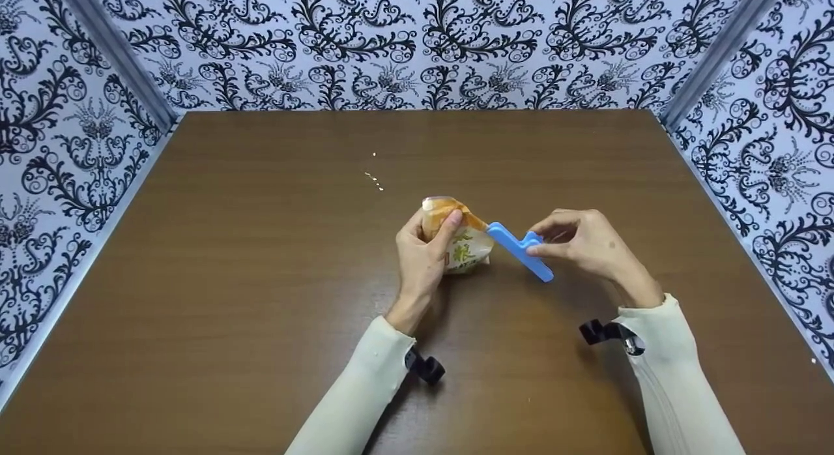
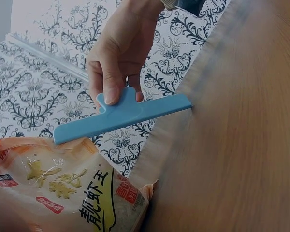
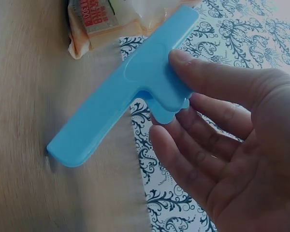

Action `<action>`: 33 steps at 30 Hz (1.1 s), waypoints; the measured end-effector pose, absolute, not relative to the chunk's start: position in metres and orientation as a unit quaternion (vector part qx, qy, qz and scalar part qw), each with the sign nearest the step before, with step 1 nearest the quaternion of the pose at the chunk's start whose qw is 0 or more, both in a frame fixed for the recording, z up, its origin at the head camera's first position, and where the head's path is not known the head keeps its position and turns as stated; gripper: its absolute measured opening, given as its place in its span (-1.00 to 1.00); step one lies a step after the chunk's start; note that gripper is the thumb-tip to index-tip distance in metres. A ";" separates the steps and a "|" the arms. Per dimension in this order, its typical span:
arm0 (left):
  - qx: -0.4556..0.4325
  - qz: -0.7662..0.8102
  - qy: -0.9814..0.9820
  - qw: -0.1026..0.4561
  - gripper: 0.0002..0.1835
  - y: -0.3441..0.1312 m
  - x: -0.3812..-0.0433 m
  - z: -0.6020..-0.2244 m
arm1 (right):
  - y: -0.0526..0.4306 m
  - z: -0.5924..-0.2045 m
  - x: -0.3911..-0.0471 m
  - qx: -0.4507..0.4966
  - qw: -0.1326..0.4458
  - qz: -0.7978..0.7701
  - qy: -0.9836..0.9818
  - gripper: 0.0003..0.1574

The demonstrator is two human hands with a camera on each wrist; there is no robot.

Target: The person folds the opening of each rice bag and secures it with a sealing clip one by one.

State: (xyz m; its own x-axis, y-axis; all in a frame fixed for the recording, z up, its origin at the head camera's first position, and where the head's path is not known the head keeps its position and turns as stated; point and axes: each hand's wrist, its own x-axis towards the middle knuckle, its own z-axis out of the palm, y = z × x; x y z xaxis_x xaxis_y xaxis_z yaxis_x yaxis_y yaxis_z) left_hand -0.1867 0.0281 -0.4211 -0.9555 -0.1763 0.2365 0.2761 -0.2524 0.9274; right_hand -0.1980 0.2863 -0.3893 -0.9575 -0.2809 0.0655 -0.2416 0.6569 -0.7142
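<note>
My left hand [image 1: 420,259] grips a small plastic food bag [image 1: 464,249] with an orange top edge and printed characters, its thumb across the front. In the left wrist view the bag [image 2: 63,188] fills the lower left corner. With thumb and fingers, my right hand [image 1: 586,243] pinches the handle of a blue bag clip [image 1: 518,251]. One end of the long clip bar [image 2: 121,116] meets the bag's orange top edge; the rest sticks out past the bag. Seen from the right wrist, the thumb presses one handle tab of the clip [image 3: 130,82], fingers behind it.
A brown wooden table [image 1: 260,298] lies beneath both hands. Several small white crumbs [image 1: 374,180] are scattered beyond the bag. Patterned black-and-white walls [image 1: 391,44] enclose the table at the back and sides. A black wrist mount [image 1: 427,367] juts from the left sleeve.
</note>
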 end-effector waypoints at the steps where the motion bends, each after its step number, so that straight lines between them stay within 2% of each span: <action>1: -0.043 -0.790 -0.594 0.144 -0.80 0.028 -0.187 -0.421 | 0.287 -0.390 -0.198 -0.145 0.023 -0.389 0.909 -0.67; 11: -0.047 -0.789 -0.594 0.149 -0.79 0.027 -0.186 -0.420 | 0.288 -0.392 -0.196 -0.152 -0.006 -0.387 0.910 -0.71; 33: -0.038 -0.777 -0.607 0.161 -0.83 0.027 -0.187 -0.421 | 0.279 -0.393 -0.197 -0.169 -0.031 -0.411 0.895 -0.79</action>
